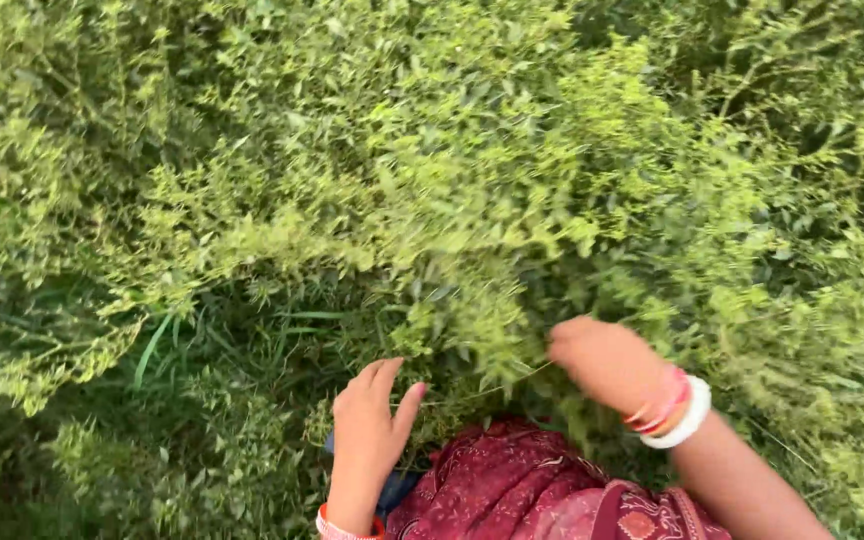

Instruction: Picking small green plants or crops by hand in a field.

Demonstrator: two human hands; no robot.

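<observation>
Left hand (372,425) spread loose beside the stems, right hand (607,362) clenched into the leafy plants (472,330) just ahead; a grip low on the stems seems best.

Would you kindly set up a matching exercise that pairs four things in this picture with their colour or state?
Things:
1. left hand
2. right hand
3. plants
4. cloth

States:
A. dark red, patterned
B. open, fingers spread beside the plants
C. green, leafy, dense
D. closed into the foliage, white and red bangles at the wrist

Pairs: 1-B, 2-D, 3-C, 4-A
</observation>
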